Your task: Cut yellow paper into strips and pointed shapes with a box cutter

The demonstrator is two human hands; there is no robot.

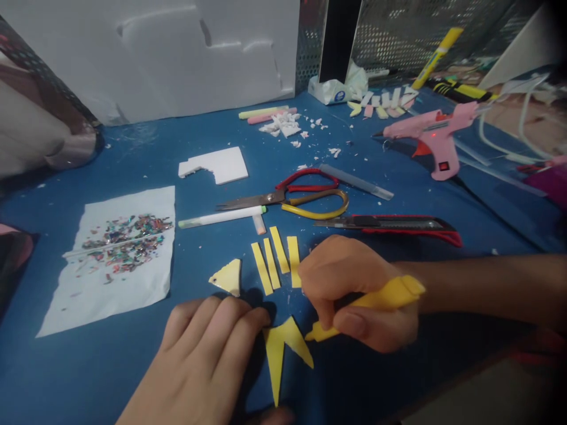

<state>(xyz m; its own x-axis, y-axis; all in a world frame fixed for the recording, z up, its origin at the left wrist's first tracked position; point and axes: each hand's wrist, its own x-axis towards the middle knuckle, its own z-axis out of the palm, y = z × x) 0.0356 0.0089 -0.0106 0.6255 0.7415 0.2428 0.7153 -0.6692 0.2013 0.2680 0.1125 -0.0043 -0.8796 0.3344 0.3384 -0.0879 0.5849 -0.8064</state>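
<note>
My right hand [354, 289] is closed around a yellow marker [390, 294], its tip at the edge of a yellow forked foam-like piece [278, 348] lying on the table. My left hand [208, 354] lies palm down at the left of that piece, its index finger by the upper corner and its thumb, partly out of view, by the lower point, bracing it. Beyond the hands are several yellow strips [276, 251] and a small yellow triangular piece [228, 277] with a dark dot.
Scissors [283, 195], a red box cutter [394, 224], a white pen [221, 216] and a cut white board [219, 164] lie behind. A pink glue gun [429, 133] stands at right. At left, a paper sheet [128, 295] bears shiny flakes. White scraps [283, 124] lie farther back.
</note>
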